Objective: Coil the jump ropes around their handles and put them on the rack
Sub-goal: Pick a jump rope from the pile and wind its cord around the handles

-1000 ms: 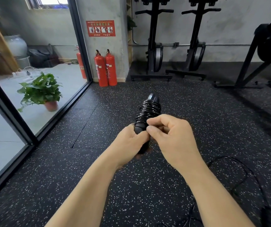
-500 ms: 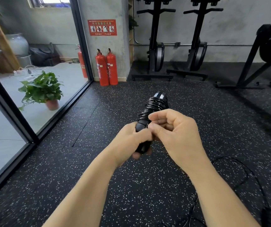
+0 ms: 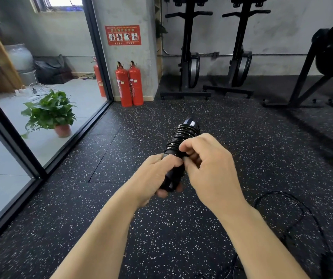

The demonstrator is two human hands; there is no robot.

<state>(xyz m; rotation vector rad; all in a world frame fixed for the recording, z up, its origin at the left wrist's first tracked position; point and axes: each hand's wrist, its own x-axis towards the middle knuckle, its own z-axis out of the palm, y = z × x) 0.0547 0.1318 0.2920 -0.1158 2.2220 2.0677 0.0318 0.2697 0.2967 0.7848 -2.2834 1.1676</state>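
Observation:
A black jump rope [image 3: 183, 135] is coiled tightly around its handles, which point up and to the right in front of me. My left hand [image 3: 157, 176] grips the lower end of the handles. My right hand [image 3: 207, 166] pinches the cord at the lowest coils, its fingers curled against the bundle. A second black jump rope [image 3: 294, 216] lies loose on the floor at the lower right, partly hidden behind my right forearm.
Black speckled rubber floor [image 3: 181, 238] all around. Two red fire extinguishers [image 3: 129, 85] stand by the pillar. Glass partition [image 3: 46, 127] with a potted plant [image 3: 48, 113] behind it on the left. Black exercise machines [image 3: 189, 57] along the far wall and at the right.
The coiled bundle has tilted a little further to the right and both hands have shifted slightly right with it. My right fingers have moved on the cord.

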